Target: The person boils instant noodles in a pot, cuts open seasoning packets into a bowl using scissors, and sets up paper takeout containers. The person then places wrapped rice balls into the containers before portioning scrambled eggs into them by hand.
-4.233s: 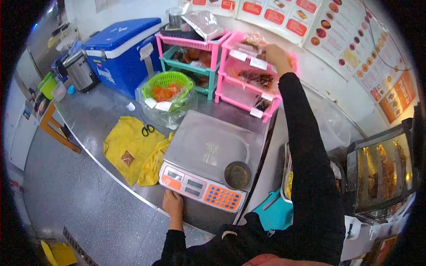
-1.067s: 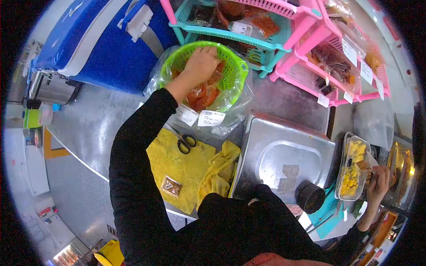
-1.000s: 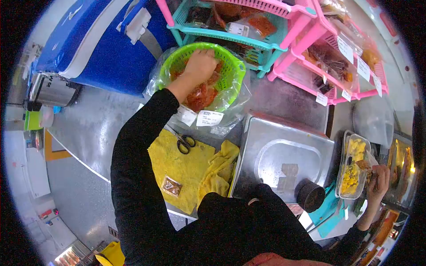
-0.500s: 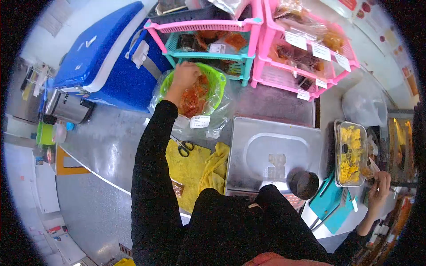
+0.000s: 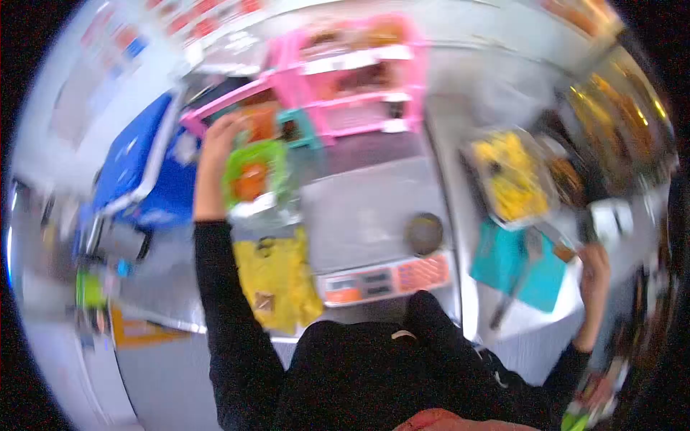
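Note:
My left hand is raised above the green basket, closed beside an orange-red packet that it seems to hold; motion blurs its fingers. Orange food lies in the basket, which has clear plastic around it. At the right, my right hand is closed on a small packet with something brown in it. That hand is just right of the teal board and below the clear tray of yellow food.
A scale carries a round dark container. Left of it lies a yellow cloth with a small brown packet. Behind stand pink racks and a blue cooler. A lit food case is at the right.
My left hand has come up out of the green basket with an orange-red packet beside its fingers. My right hand still holds its small packet, now beside the teal board. The view has shifted.

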Demonstrator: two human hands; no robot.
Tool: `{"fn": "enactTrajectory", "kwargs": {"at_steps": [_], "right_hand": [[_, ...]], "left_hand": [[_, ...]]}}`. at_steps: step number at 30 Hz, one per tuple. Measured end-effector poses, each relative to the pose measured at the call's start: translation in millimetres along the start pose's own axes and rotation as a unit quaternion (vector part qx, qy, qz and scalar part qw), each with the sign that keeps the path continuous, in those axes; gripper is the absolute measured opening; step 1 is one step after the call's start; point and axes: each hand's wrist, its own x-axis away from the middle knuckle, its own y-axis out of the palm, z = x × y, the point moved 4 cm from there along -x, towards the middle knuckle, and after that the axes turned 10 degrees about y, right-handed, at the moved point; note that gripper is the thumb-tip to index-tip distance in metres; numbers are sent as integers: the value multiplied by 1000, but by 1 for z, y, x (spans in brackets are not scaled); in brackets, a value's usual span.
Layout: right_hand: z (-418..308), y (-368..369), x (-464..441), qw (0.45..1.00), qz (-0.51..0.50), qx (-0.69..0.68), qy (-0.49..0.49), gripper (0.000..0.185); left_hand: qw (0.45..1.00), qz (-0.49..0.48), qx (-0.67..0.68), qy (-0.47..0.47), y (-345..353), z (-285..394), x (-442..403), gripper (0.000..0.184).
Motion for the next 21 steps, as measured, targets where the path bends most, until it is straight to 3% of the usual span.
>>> {"fn": "enactTrajectory", "kwargs": {"at_steps": [1, 2, 3, 5, 9, 13, 14, 15, 17, 21], "right_hand": [[35, 1, 13, 997, -32, -48, 56, 16], [31, -14, 23, 997, -16, -16, 72, 17], [50, -21, 35, 998, -15, 2, 57, 9], [84, -42, 60, 998, -13, 6, 66, 12], [185, -76, 108, 990, -43, 48, 122, 13], [292, -92, 152, 989, -31, 81, 117, 12], [318, -96, 156, 988, -20, 80, 128, 13], [342, -100, 161, 987, -8, 82, 138, 14], [388, -104, 163, 981, -4, 103, 163, 12], [448, -119, 141, 976, 38, 94, 193, 9]], "left_hand": [[998, -30, -18, 46, 19, 23, 6, 20], [999, -39, 7, 6, 60, 84, 20, 21], [996, -49, 70, 11, 92, 90, 28, 20], [991, -84, 98, -23, 161, 119, 52, 17], [968, -176, 178, -3, 341, 214, 114, 12], [942, -224, 242, 64, 542, 285, 156, 11], [919, -248, 305, 18, 599, 297, 165, 10], [922, -232, 304, 65, 647, 318, 172, 13], [950, -202, 177, 160, 726, 364, 181, 18], [951, -163, 173, 196, 861, 412, 191, 18]]}}
